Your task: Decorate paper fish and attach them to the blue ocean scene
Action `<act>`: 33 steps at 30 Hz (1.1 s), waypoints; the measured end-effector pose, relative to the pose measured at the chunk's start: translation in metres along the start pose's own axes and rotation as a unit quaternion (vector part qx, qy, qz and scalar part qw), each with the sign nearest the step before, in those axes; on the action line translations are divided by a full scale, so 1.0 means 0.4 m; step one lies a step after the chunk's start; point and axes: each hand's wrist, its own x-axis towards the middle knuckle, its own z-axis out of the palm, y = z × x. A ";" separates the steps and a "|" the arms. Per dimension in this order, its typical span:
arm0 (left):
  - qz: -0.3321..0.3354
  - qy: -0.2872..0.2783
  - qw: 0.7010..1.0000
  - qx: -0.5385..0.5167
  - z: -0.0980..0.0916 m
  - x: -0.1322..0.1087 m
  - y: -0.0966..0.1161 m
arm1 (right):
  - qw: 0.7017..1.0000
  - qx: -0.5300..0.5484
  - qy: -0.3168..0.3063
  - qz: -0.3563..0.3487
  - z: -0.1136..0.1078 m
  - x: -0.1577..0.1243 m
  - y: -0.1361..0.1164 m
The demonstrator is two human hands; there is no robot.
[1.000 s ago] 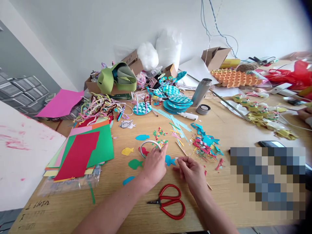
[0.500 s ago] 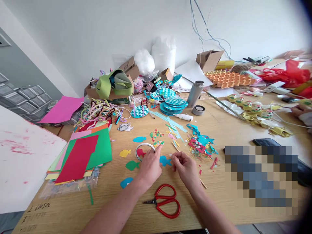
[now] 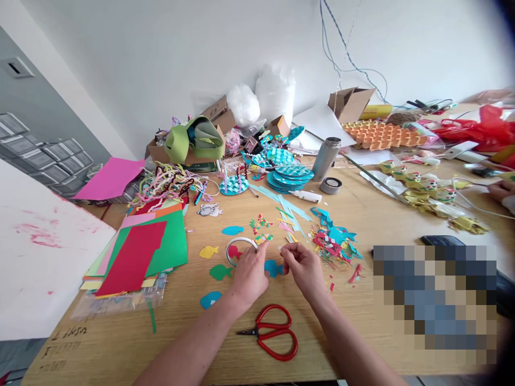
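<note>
One pair of red scissors [image 3: 273,331] lies nearest, blades closed, just before both hands. Left hand [image 3: 249,274] grips the near rim of a tape ring [image 3: 241,239]. Right hand [image 3: 304,266] is pinched shut beside it, with one blue paper fish [image 3: 273,267] between them. Farther back, one cardboard box [image 3: 157,152] holds green felt [image 3: 193,136].
</note>
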 end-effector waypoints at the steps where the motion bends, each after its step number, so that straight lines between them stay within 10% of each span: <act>1: -0.001 0.002 1.000 0.000 0.000 -0.002 0.000 | 1.000 -0.001 0.003 -0.003 0.001 0.004 -0.001; 15: -0.005 0.006 1.000 0.021 0.000 -0.008 0.001 | 0.980 -0.172 -0.008 -0.096 0.017 0.001 0.076; 33: -0.019 0.005 0.999 -0.029 0.007 -0.005 -0.004 | 0.994 -0.050 0.067 -0.067 0.009 0.000 0.082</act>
